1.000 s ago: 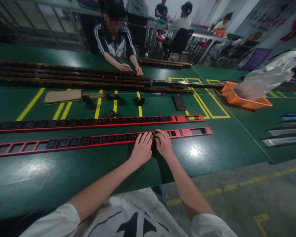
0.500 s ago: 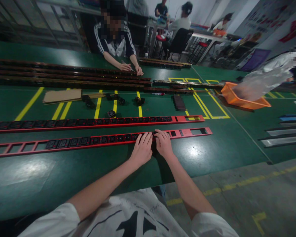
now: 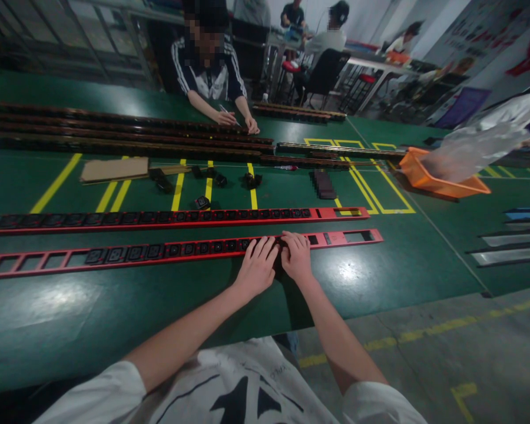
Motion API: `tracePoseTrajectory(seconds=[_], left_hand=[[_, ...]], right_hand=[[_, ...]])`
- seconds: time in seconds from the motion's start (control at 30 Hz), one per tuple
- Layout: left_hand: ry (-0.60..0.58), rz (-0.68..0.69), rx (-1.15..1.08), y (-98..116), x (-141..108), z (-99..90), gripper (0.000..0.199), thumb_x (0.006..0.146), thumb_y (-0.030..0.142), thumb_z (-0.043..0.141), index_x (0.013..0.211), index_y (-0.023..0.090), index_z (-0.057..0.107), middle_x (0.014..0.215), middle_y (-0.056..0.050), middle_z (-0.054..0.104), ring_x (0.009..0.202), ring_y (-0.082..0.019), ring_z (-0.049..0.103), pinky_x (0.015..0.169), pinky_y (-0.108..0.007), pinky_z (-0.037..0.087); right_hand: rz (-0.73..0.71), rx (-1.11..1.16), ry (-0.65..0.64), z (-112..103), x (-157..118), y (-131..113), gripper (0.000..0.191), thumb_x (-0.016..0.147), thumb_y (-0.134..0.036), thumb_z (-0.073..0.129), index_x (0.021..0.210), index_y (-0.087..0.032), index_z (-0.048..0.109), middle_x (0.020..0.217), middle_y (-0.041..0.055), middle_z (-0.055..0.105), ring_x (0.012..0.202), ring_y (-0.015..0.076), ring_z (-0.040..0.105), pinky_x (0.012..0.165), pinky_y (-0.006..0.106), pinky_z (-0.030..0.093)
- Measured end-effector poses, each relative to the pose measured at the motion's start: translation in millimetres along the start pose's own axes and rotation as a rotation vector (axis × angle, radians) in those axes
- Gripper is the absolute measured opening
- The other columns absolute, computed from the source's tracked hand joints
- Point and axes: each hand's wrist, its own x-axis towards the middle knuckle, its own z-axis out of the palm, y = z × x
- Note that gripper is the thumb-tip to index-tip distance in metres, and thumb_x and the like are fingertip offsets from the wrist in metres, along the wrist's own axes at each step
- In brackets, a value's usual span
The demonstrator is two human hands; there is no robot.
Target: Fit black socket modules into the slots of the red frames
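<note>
A red strip (image 3: 221, 254) filled with black sockets over much of its length lies nearest me on the green table, with open slots at its left end. Both hands rest on its right part. My left hand (image 3: 258, 268) has its fingers laid over the strip, close together. Right beside it, my right hand (image 3: 297, 256) curls its fingers down onto the strip; whatever lies under the fingertips is hidden. Behind runs a second red strip (image 3: 340, 216) with a row of black sockets.
Loose black sockets (image 3: 202, 202), a cardboard piece (image 3: 115, 170) and a dark blurred rectangle (image 3: 324, 184) lie beyond the strips. Long dark strips (image 3: 159, 136) stretch across, with a person (image 3: 212, 70) working behind. An orange bin (image 3: 441, 176) holds clear plastic.
The view has shifted slightly. My right hand's fingers have moved a little over the strip; both hands remain on the same part of it.
</note>
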Motion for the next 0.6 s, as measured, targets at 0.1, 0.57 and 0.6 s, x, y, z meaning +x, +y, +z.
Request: tracePoseTrajectory(seconds=[0.1, 0.57, 0.6], left_hand=[[-0.006, -0.002, -0.003, -0.1, -0.1, -0.3, 0.064, 0.088, 0.025, 0.051, 0.151, 0.017, 0.043, 0.165, -0.008, 0.032, 0.153, -0.026, 0.027, 0.128, -0.049, 0.021], [-0.001, -0.004, 0.004, 0.5, -0.1, -0.5, 0.061, 0.093, 0.026, 0.046, 0.152, 0.017, 0.041, 0.164, -0.009, 0.033, 0.152, -0.027, 0.028, 0.128, -0.05, 0.021], [-0.003, -0.006, 0.004, 0.6, -0.1, -0.8, 0.061, 0.092, 0.026, 0.046, 0.153, 0.017, 0.04, 0.164, -0.009, 0.033, 0.152, -0.027, 0.028, 0.128, -0.05, 0.021]], right_hand=[[0.002, -0.037, 0.017, 0.9, -1.4, 2.9, 0.034, 0.086, -0.013, 0.051, 0.116, -0.022, 0.065, 0.127, 0.0082, 0.067, 0.117, 0.0278, 0.056, 0.101, 0.048, 0.04], [0.106, -0.059, 0.035, 5.6, 0.4, 4.6, 0.023, 0.092, -0.018, 0.052, 0.11, -0.022, 0.067, 0.122, 0.0082, 0.069, 0.116, 0.0277, 0.056, 0.101, 0.048, 0.035], [0.112, -0.059, 0.041, 5.1, 1.0, 3.7, 0.023, 0.092, -0.018, 0.053, 0.109, -0.022, 0.067, 0.122, 0.0081, 0.069, 0.116, 0.0279, 0.056, 0.101, 0.048, 0.035]])
